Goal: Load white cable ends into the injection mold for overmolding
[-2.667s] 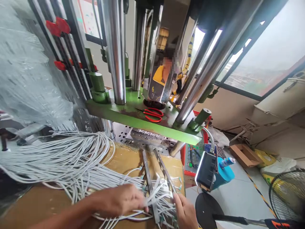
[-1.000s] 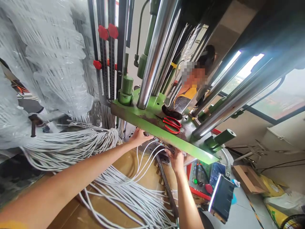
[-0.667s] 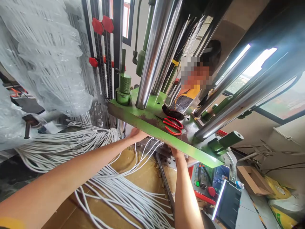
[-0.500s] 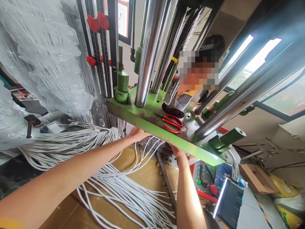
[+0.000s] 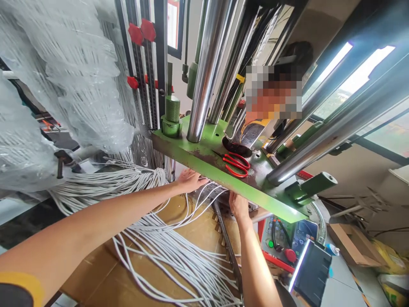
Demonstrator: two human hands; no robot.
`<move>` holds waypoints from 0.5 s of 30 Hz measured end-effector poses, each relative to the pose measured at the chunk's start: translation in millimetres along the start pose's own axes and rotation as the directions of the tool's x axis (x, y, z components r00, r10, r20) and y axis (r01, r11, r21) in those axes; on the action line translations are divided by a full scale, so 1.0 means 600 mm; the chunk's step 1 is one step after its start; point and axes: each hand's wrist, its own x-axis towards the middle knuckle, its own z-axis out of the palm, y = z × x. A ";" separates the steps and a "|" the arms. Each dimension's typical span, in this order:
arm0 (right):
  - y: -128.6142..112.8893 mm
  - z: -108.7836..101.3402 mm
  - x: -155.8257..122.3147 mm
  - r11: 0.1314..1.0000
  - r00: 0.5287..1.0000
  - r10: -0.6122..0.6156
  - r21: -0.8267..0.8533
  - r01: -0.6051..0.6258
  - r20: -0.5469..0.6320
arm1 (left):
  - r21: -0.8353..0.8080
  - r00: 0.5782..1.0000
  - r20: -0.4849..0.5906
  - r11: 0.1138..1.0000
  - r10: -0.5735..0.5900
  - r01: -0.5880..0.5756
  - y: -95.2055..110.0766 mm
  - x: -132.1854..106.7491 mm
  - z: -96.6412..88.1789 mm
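Reaching under a green press plate (image 5: 194,158) with the left hand (image 5: 191,180), fingers (image 5: 200,181) lying open beside the steel mold (image 5: 207,192); right hand (image 5: 239,205) rising behind the plate's edge, its fingers hidden, grip impossible to tell; white cables (image 5: 172,251) sprawling over the cardboard counter (image 5: 89,283), control panel (image 5: 281,238) and window (image 5: 383,136) showing beyond.

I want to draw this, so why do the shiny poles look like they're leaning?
In the head view, the wide, curved lens makes the steel columns lean together and tilts the green plate; also in the head view, bright glare streaks run along the upper right column.
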 end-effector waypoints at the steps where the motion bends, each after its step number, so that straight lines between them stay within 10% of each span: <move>1: -0.005 -0.002 -0.006 1.000 1.000 -0.002 -0.013 0.002 0.005 | 0.019 0.999 -0.001 0.999 0.034 -0.034 0.003 -0.006 -0.002; 7: -0.034 -0.009 -0.017 0.994 0.995 -0.095 -0.059 0.097 0.038 | 0.070 0.963 0.051 0.961 0.266 -0.269 0.021 -0.026 -0.011; 15: -0.069 -0.021 0.005 0.986 0.987 -0.157 -0.050 0.158 0.029 | 0.097 0.952 0.082 0.948 0.296 -0.303 0.023 -0.028 -0.011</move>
